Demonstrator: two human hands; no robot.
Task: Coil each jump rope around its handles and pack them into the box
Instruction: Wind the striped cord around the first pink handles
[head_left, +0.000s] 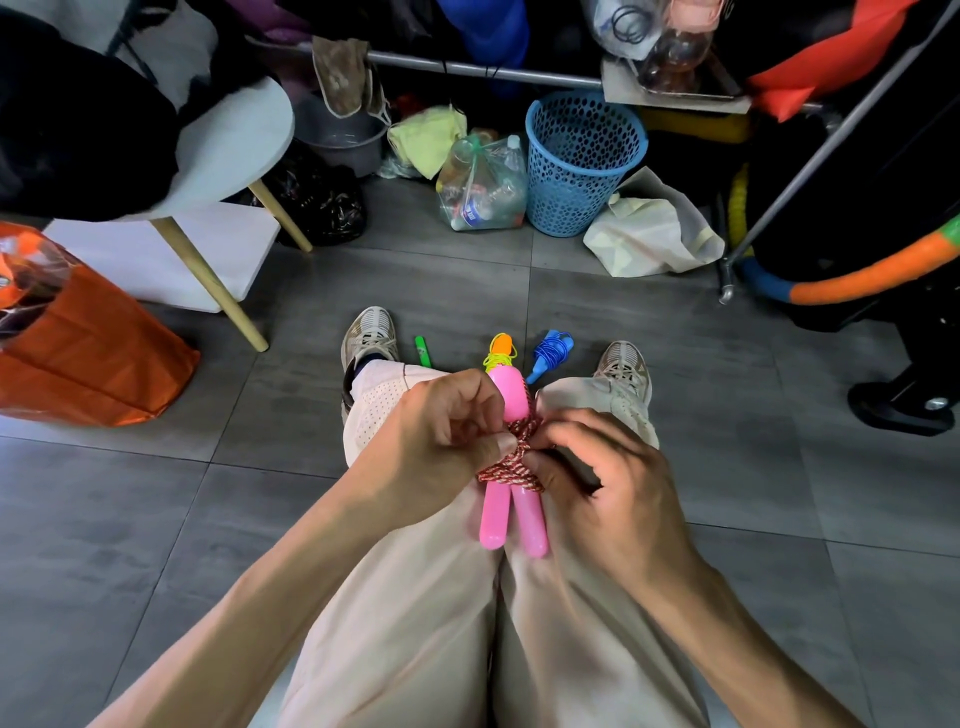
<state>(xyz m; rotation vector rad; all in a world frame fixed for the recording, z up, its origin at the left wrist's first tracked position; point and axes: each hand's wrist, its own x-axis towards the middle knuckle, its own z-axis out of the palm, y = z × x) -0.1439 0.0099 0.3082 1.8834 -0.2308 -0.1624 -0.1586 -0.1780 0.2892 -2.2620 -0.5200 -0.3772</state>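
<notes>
Two pink handles (511, 514) of a jump rope lie side by side above my lap, with a red-and-white rope (511, 457) coiled around their middle. My left hand (441, 436) pinches the rope coil from the left. My right hand (597, 478) pinches it from the right. On the floor between my feet lie an orange-handled rope with yellow cord (500, 348), a coiled blue rope (550, 356) and a green handle (422, 351). No box is in view.
A blue mesh basket (582, 161) and a bag of bottles (480, 187) stand ahead. A white stool (228, 150) and an orange bag (78, 353) are at the left. A metal rack (805, 176) with a striped hoop (857, 280) is at the right.
</notes>
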